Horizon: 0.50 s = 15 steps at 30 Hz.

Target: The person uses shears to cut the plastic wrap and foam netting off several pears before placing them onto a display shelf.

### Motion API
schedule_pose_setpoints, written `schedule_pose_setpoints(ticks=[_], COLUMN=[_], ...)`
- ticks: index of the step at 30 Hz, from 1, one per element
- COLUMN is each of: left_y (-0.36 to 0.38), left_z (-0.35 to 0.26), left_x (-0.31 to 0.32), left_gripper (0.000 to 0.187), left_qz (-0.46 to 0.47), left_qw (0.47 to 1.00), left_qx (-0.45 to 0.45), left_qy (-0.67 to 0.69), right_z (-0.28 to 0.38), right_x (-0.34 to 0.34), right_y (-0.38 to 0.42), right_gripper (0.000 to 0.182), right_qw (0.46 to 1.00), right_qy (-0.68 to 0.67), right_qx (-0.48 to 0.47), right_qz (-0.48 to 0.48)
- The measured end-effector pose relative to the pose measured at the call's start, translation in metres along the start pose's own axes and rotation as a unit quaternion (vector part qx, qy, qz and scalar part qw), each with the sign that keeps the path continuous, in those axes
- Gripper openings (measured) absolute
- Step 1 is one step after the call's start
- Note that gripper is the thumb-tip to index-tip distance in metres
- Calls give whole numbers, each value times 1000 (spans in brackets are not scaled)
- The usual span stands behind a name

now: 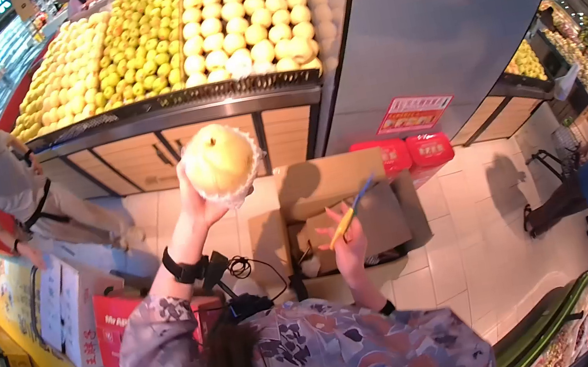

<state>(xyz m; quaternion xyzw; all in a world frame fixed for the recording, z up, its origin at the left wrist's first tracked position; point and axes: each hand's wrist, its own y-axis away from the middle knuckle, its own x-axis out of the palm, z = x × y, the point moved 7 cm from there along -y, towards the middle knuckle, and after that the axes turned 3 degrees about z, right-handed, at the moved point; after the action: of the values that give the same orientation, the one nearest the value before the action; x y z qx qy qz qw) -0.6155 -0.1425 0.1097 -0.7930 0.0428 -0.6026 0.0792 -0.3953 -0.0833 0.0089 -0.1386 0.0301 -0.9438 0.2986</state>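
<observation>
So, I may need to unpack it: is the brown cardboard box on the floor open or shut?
Open: the brown cardboard box has its far flap and left flap spread outward, and part of the inside shows.

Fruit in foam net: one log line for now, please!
left hand: holds fruit | right hand: holds yellow tool | box: open, on floor
</observation>
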Motion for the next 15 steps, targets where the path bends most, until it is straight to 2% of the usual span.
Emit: schedule_pose_setpoints(ticks=[1, 2, 3, 4, 6, 7, 9, 10, 11, 13, 14, 15], left_y=[-25, -44, -60, -75, -100, -111, -130, -137, -142, -150, -142, -135], left_z=[-8, -17, -24, -29, -40, -44, -55, -61, -67, -80, -99, -121], left_x=[8, 2, -8, -13, -30, -42, -58, -69, -86, -137, -139, -137], left_gripper=[77, 78, 78, 79, 80, 79, 71, 67, 65, 64, 62, 60], left_qz=[31, 3, -31, 15, -5, -7, -23, -31, -1, 23, -2, -26], left_qw=[999, 1000, 998, 996, 992, 989, 985, 978, 962, 937, 920, 899], left_qx=[-8, -8, -14, -37, -104, -139, -172, -202, -260, -342, -367, -383], left_qy=[-9, -29, -50, -84, -65, -51, -6, -30, -83, -60, -134, -209], right_z=[-2, -13, -14, -22, -31, -28, -30, -39, -47, -55, -76, -88], right_x=[-6, -12, -10, -9, 1, 12, 33, 41, 49, 75, 86, 102], right_y=[-3, -9, -18, -25, -36, -44, -67, -79, -95, -134, -156, -182], right_gripper=[47, 46, 46, 44, 37, 37, 28, 24, 24, 24, 23, 23], right_qw=[998, 999, 999, 995, 978, 974, 973, 965, 959, 919, 929, 927], right_qy=[-3, -24, -26, -76, -140, -144, -19, -9, -4, 219, 111, 117], right_qx=[-55, -22, -33, -8, 42, 28, 41, 17, 7, -5, -28, -30], right_qz=[6, -21, -31, -72, -151, -174, -227, -260, -284, -326, -351, -356])
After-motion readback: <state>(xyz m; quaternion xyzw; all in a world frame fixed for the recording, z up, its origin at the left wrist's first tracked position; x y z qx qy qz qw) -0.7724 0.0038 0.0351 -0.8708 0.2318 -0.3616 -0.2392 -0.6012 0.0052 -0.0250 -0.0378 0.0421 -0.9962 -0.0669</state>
